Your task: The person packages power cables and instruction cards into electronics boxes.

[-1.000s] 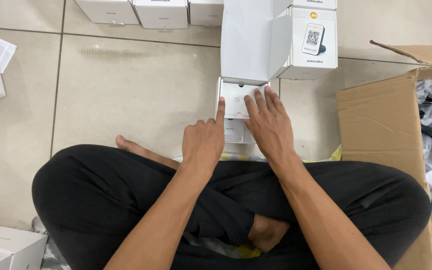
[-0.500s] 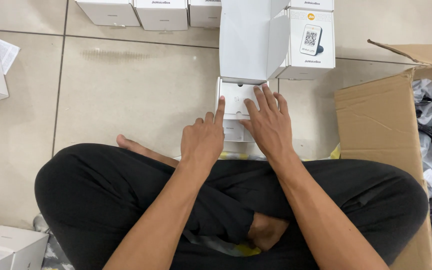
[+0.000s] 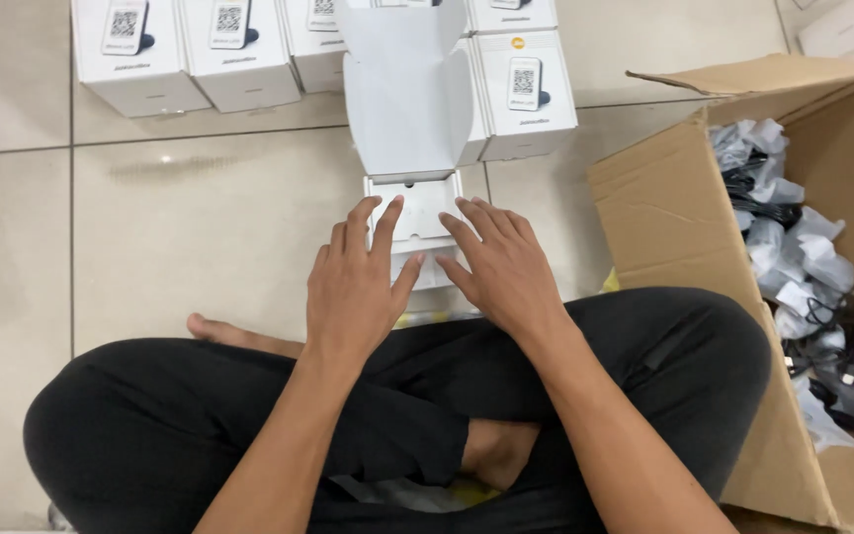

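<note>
1. My left hand (image 3: 353,287) and right hand (image 3: 506,267) lie flat, grips released, on the open white box (image 3: 417,213) on the floor before my knees.
2. Judged step: seating the contents; next, folding the lid (image 3: 402,99) down squarely.

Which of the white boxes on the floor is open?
The small white box under both hands, its lid flap standing up. The boxes in the row behind are all shut.

Beige glossy tile floor (image 3: 200,218) with dark grout lines; soft overhead light glints on the tile left of the fingers.
</note>
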